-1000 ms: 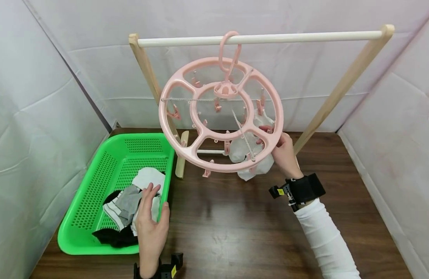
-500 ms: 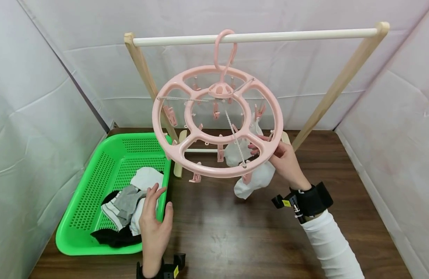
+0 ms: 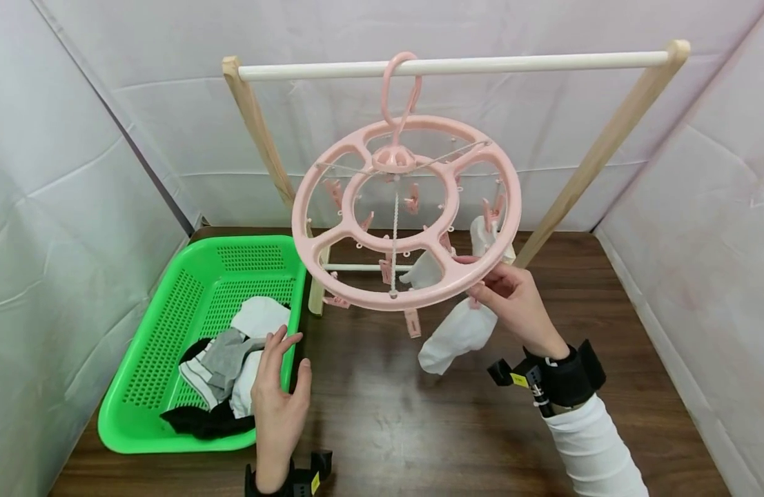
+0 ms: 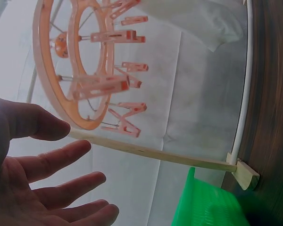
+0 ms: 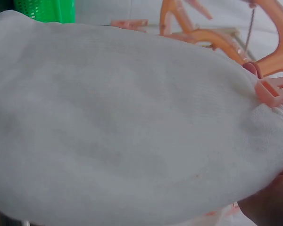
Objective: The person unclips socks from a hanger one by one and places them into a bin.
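Observation:
A pink round clip hanger (image 3: 322, 238) hangs by its hook from a white rail. My right hand (image 3: 515, 300) grips its near right rim, fingers and thumb on either side. Below that hand a white sock (image 3: 459, 335) hangs from a clip; in the right wrist view the sock (image 5: 122, 122) fills most of the picture, with a pink clip (image 5: 273, 92) at its edge. Another white sock (image 3: 481, 235) hangs farther back on the right. My left hand (image 3: 279, 404) hovers by the basket's right edge, fingers spread and holding nothing.
The green basket (image 3: 148, 345) on the left contains grey, white and black socks (image 3: 226, 366). A wooden stand with a white rail (image 3: 512, 65) spans the back. Several pink clips (image 4: 115, 35) dangle around the ring. White cloth walls surround the dark wooden table (image 3: 382, 428).
The hanger has turned clockwise and swung slightly right, carrying the clipped socks round with it. My right hand has moved a little nearer. The left hand has barely shifted.

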The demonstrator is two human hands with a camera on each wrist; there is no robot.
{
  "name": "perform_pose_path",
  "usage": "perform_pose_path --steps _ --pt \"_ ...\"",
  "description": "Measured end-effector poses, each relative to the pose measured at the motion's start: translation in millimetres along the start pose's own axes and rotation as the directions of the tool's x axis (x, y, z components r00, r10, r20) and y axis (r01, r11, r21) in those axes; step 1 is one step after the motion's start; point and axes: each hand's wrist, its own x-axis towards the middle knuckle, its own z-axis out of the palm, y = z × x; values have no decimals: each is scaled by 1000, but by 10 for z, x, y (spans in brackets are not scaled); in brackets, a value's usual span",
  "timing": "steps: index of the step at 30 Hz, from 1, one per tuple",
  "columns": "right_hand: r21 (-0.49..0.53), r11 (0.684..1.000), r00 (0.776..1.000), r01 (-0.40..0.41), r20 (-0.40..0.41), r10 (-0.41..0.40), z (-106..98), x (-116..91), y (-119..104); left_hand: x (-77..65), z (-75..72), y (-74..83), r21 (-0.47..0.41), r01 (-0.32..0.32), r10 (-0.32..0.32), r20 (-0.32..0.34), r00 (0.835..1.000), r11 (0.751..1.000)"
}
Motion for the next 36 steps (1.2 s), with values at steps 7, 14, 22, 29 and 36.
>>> perform_pose_path --steps 7,14,22,29,36 --pt "-14 1000 996 -27 80 28 141 10 -65 -29 99 14 -41 -26 29 54 998 999" --pt "-30 997 978 -72 196 76 280 37 -58 -63 232 98 -63 -48 56 127 990 997" --pt "-107 976 928 -189 306 213 402 150 -46 -69 381 156 -107 -79 99 188 977 991" --pt "-41 977 915 -211 344 212 510 237 -19 -5 567 181 -232 -90 157 290 944 969" --pt "74 953 874 -294 424 236 573 301 -8 101 799 156 -349 -108 235 344 909 931"
